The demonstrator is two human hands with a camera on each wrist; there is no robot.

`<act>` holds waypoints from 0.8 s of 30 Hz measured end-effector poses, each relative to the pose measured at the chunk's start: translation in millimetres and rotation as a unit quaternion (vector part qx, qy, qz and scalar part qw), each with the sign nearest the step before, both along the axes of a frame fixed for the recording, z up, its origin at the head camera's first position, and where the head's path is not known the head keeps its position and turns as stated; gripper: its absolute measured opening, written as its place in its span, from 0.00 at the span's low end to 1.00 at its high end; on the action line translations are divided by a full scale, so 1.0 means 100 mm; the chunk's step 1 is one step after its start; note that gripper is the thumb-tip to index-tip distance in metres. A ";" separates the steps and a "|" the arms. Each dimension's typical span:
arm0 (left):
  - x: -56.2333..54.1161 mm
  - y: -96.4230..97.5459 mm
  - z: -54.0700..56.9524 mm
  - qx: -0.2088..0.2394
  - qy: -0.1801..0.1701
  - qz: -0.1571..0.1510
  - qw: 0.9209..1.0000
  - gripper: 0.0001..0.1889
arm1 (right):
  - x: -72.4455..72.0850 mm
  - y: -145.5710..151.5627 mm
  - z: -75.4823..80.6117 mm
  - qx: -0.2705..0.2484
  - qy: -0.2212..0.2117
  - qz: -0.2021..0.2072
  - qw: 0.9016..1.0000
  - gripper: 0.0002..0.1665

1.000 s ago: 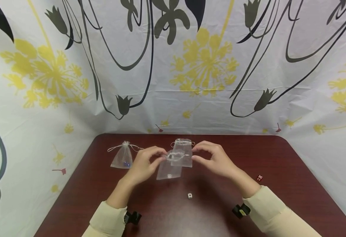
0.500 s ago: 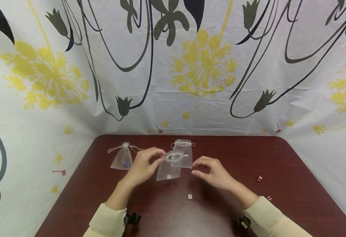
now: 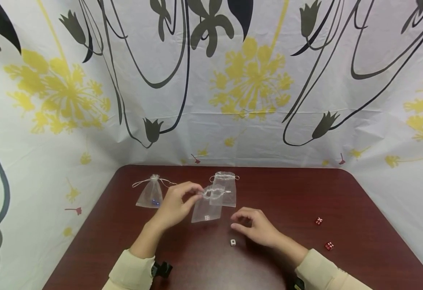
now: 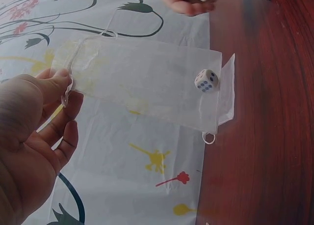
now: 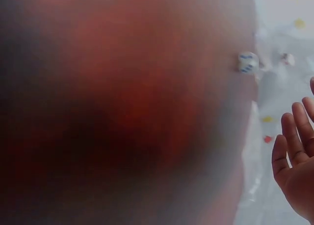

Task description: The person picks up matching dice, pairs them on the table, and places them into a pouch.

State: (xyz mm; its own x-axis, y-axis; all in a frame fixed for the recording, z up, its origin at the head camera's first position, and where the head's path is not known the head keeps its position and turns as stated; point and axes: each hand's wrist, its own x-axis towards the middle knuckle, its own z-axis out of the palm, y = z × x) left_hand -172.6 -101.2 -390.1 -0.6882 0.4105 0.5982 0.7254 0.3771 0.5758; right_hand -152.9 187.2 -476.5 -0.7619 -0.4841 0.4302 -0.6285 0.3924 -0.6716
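My left hand [image 3: 176,201] pinches the gathered drawstring top of a sheer white organza pouch [image 3: 201,210]. In the left wrist view a white die [image 4: 206,80] with dark dots shows at the bottom of that pouch. My right hand [image 3: 256,226] is above the table, fingers loosely bent, with nothing in them. Just left of it and nearer the front, a loose white die [image 3: 233,242] lies on the table. Behind the held pouch, partly overlapped by it, lies another sheer pouch [image 3: 229,199].
At the back left a drawstring pouch [image 3: 147,195] with blue dice inside is partly behind my left hand. Two red dice lie on the right of the dark red table [image 3: 287,189], one red die [image 3: 318,220] farther back than the other red die [image 3: 329,245]. A patterned cloth [image 3: 204,100] hangs behind.
My right hand has left the pouch opening and moved down toward the front, near the loose white die. The left hand keeps its hold. The nearer red die is now uncovered.
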 end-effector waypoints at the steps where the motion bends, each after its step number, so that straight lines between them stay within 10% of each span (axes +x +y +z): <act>1: 0.00 0.00 0.00 0.000 -0.002 -0.001 1.000 0.06 | 0.01 -0.01 -0.03 0.004 -0.002 0.003 1.000 0.09; 24: -0.01 0.01 -0.03 -0.004 -0.009 0.001 1.000 0.07 | 0.07 0.01 -0.23 0.070 0.003 0.073 0.995 0.11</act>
